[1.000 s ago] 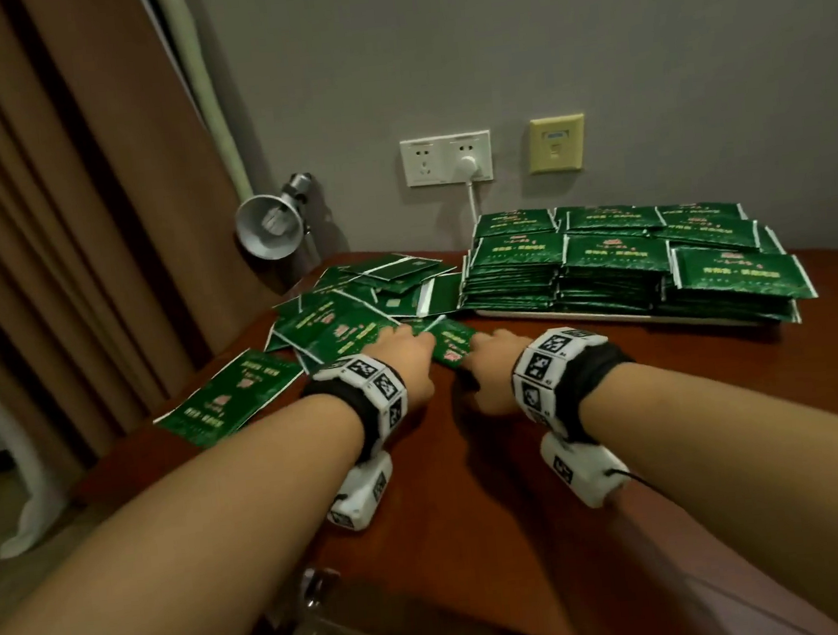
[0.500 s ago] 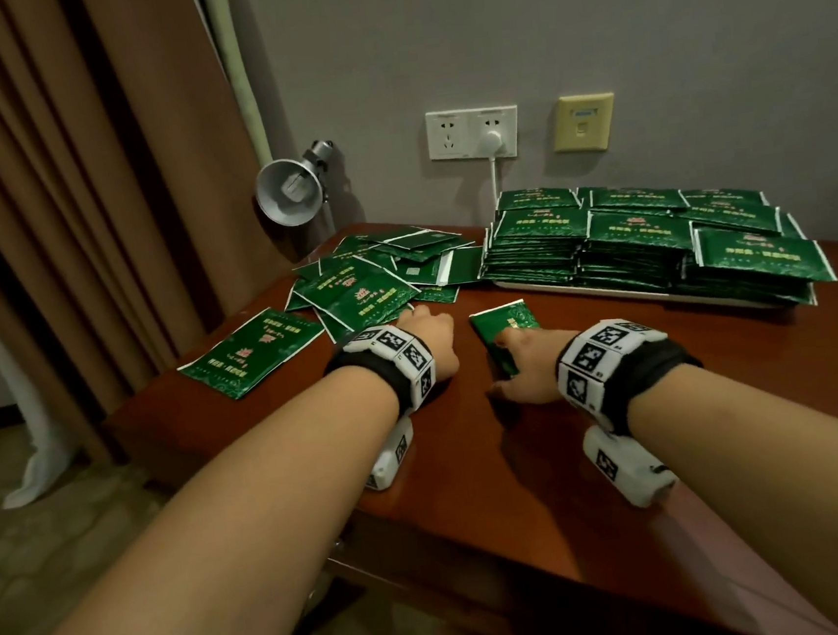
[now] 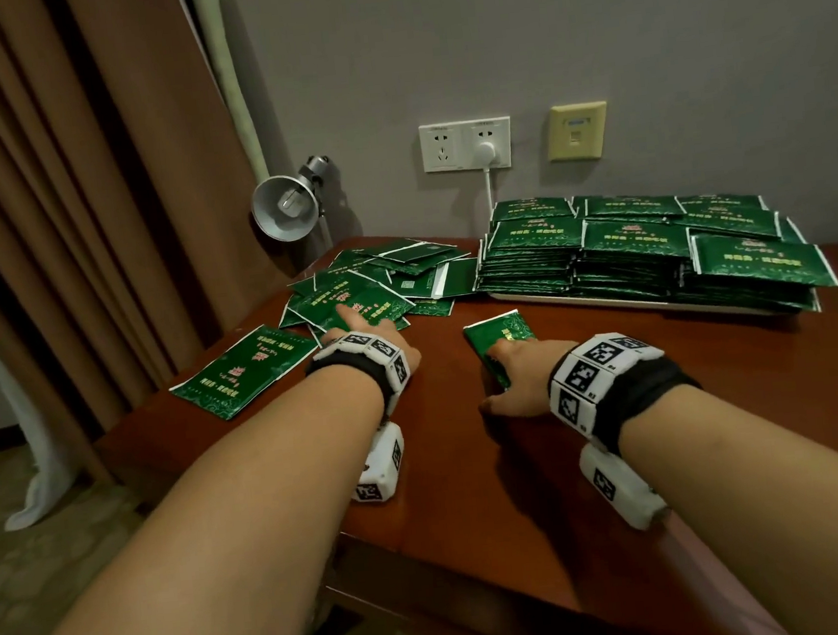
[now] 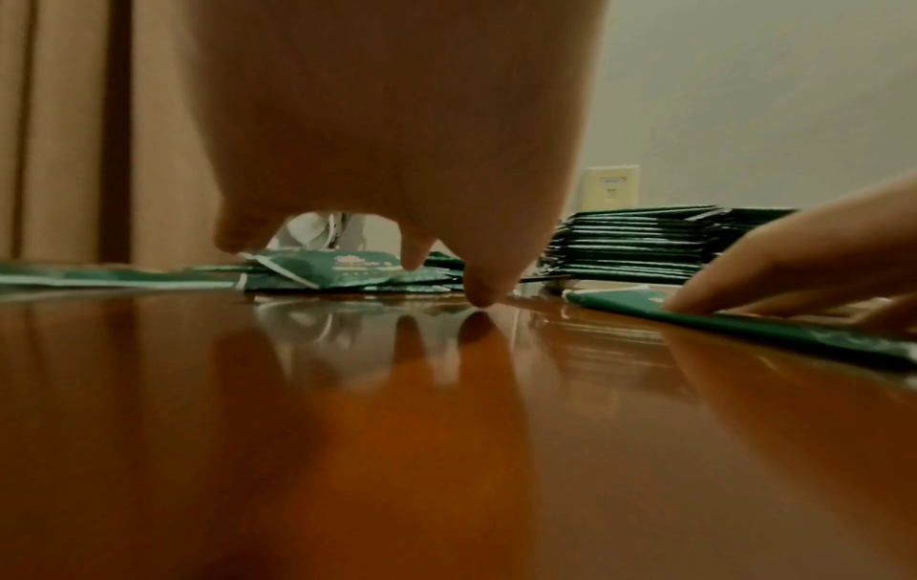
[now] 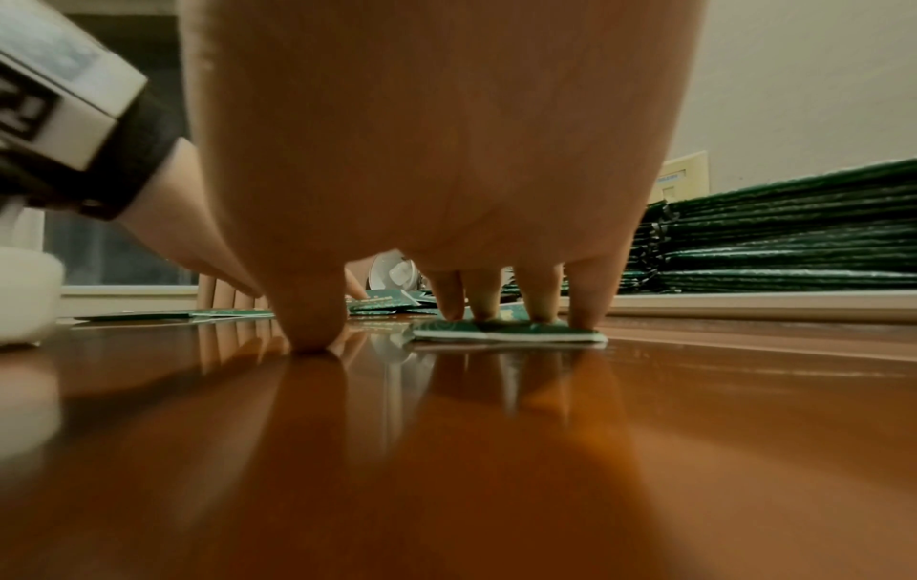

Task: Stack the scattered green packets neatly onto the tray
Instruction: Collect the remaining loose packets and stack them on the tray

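Note:
Green packets (image 3: 368, 291) lie scattered in a loose pile at the table's back left, and one single packet (image 3: 245, 370) lies apart near the left edge. Neat green stacks (image 3: 630, 245) fill the white tray (image 3: 610, 302) at the back right. My left hand (image 3: 363, 322) reaches onto the pile's near edge with its fingers stretched out, and the thumb tip (image 4: 479, 298) touches the wood. My right hand (image 3: 509, 375) presses flat fingers (image 5: 541, 310) on a thin bundle of packets (image 5: 506, 334) lying alone in front of the tray, its thumb (image 5: 312, 333) on the table.
A silver clamp lamp (image 3: 286, 207) hangs over the back left corner beside the brown curtain (image 3: 65, 223). A white plug and cord (image 3: 486, 157) run down the wall behind the tray. The table's front edge (image 3: 428, 536) is close under my forearms.
The right hand has drawn the thin bundle out of the pile toward the front. The left hand has let it go and reached further left onto the pile.

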### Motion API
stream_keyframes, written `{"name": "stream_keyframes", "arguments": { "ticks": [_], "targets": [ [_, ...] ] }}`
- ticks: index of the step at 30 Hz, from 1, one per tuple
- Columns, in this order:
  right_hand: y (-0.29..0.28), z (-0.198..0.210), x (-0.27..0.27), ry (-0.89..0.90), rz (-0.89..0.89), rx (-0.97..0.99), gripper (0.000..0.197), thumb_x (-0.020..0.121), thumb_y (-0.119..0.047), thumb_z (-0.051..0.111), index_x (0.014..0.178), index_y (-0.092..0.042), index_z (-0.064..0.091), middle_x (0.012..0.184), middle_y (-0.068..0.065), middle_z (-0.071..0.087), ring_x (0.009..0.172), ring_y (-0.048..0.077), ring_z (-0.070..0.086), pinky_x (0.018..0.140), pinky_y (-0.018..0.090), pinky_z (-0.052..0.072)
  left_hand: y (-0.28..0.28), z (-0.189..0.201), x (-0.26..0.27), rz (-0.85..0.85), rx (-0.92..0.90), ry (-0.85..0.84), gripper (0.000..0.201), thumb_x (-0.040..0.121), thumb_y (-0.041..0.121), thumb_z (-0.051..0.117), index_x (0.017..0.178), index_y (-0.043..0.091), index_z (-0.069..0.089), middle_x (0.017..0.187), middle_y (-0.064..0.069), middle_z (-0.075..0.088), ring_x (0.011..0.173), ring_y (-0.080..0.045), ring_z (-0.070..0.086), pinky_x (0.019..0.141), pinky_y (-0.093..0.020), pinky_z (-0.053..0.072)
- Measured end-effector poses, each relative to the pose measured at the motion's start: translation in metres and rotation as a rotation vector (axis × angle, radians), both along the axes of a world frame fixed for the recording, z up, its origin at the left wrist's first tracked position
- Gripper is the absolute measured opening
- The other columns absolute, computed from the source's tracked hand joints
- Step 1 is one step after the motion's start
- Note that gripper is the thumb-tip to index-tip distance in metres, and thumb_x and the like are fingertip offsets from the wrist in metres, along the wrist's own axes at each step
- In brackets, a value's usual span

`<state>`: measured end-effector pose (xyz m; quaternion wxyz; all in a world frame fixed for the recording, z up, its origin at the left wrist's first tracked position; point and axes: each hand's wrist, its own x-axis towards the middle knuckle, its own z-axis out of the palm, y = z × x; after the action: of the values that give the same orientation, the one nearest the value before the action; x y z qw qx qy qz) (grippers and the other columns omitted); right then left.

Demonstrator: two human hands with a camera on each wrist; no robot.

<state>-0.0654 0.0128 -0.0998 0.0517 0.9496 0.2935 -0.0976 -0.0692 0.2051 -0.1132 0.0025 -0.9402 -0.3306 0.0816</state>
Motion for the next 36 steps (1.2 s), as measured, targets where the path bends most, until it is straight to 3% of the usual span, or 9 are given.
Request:
{"name": "stream_keyframes", "arguments": {
  "ticks": [3, 6, 12, 17, 22, 27, 29, 32, 36],
  "targets": [
    [0.001, 0.002, -0.001, 0.003, -0.004, -0.010, 0.074, 0.083, -0.066, 0.054, 0.138, -0.019, 0.038, 0.130, 0.005, 0.053, 0.115, 0.027, 0.055, 0.079, 0.031, 0.043, 0.022, 0.008, 0.001, 0.115, 0.012, -0.050, 0.082, 0.087, 0.043, 0.063, 0.152, 0.033, 0.014, 0.155, -0.023, -0.019, 0.140, -0.054, 0.011, 0.109, -0.065, 0.026],
    [0.002, 0.003, 0.000, 0.010, -0.002, -0.006, 0.074, 0.082, -0.066, 0.055, 0.137, -0.018, 0.040, 0.128, 0.005, 0.054, 0.113, 0.026, 0.055, 0.078, 0.032, 0.044, 0.047, 0.011, 0.004, 0.220, 0.026, -0.182, 0.087, 0.083, 0.051, 0.063, 0.150, 0.022, 0.017, 0.153, -0.026, 0.005, 0.136, -0.048, 0.023, 0.108, -0.060, 0.031],
    [0.006, 0.002, 0.007, 0.025, -0.002, -0.005, 0.075, 0.082, -0.065, 0.056, 0.137, -0.017, 0.038, 0.128, 0.006, 0.054, 0.112, 0.027, 0.056, 0.083, 0.035, 0.048, 0.071, 0.016, 0.028, 0.105, 0.028, -0.209, 0.117, 0.060, 0.078, 0.067, 0.148, 0.017, 0.018, 0.148, -0.023, 0.021, 0.136, -0.042, 0.027, 0.109, -0.054, 0.031],
    [0.008, -0.004, 0.015, 0.034, -0.006, -0.009, 0.079, 0.080, -0.067, 0.057, 0.139, -0.020, 0.035, 0.130, 0.009, 0.052, 0.112, 0.027, 0.055, 0.082, 0.035, 0.049, 0.071, 0.017, 0.047, 0.017, -0.087, -0.103, 0.129, 0.062, 0.072, 0.073, 0.153, 0.012, 0.004, 0.154, -0.021, 0.026, 0.137, -0.040, 0.034, 0.110, -0.051, 0.034],
    [0.009, -0.007, 0.019, 0.040, -0.002, -0.008, 0.084, 0.077, -0.070, 0.057, 0.141, -0.021, 0.033, 0.132, 0.007, 0.052, 0.115, 0.027, 0.054, 0.091, 0.041, 0.051, 0.072, 0.015, 0.049, -0.001, -0.026, -0.170, 0.113, 0.063, 0.068, 0.075, 0.145, 0.007, 0.028, 0.145, -0.016, 0.038, 0.131, -0.034, 0.042, 0.106, -0.047, 0.040],
    [0.009, -0.005, 0.017, 0.050, -0.004, -0.001, 0.082, 0.078, -0.068, 0.057, 0.141, -0.021, 0.034, 0.132, 0.006, 0.051, 0.115, 0.027, 0.054, 0.091, 0.042, 0.050, 0.080, 0.022, 0.042, -0.052, 0.002, -0.203, 0.071, 0.071, 0.060, 0.075, 0.115, 0.008, 0.057, 0.114, -0.010, 0.063, 0.106, -0.029, 0.060, 0.092, -0.040, 0.051],
    [0.008, -0.003, 0.017, 0.058, -0.006, -0.001, 0.083, 0.079, -0.067, 0.057, 0.144, -0.021, 0.032, 0.136, 0.005, 0.049, 0.118, 0.027, 0.052, 0.093, 0.042, 0.049, 0.082, 0.024, 0.040, -0.084, 0.018, -0.289, 0.051, 0.076, 0.052, 0.074, 0.102, 0.011, 0.060, 0.105, -0.009, 0.064, 0.103, -0.030, 0.061, 0.087, -0.038, 0.051],
    [0.007, -0.003, 0.017, 0.062, -0.005, 0.011, 0.085, 0.076, -0.070, 0.056, 0.142, -0.022, 0.034, 0.135, 0.004, 0.051, 0.117, 0.027, 0.054, 0.094, 0.043, 0.049, 0.078, 0.025, 0.033, -0.206, -0.134, -0.593, 0.028, 0.087, 0.025, 0.066, 0.073, 0.015, 0.045, 0.073, -0.004, 0.053, 0.075, -0.026, 0.058, 0.060, -0.029, 0.042],
    [0.005, 0.000, 0.010, 0.054, 0.007, 0.020, 0.086, 0.073, -0.072, 0.056, 0.139, -0.021, 0.037, 0.131, 0.002, 0.053, 0.113, 0.026, 0.057, 0.091, 0.042, 0.050, 0.056, 0.037, 0.017, -0.297, -0.381, -0.946, 0.021, 0.095, 0.007, 0.046, 0.078, 0.018, 0.040, 0.075, -0.002, 0.063, 0.067, -0.019, 0.066, 0.056, -0.031, 0.050]
  ]
}}
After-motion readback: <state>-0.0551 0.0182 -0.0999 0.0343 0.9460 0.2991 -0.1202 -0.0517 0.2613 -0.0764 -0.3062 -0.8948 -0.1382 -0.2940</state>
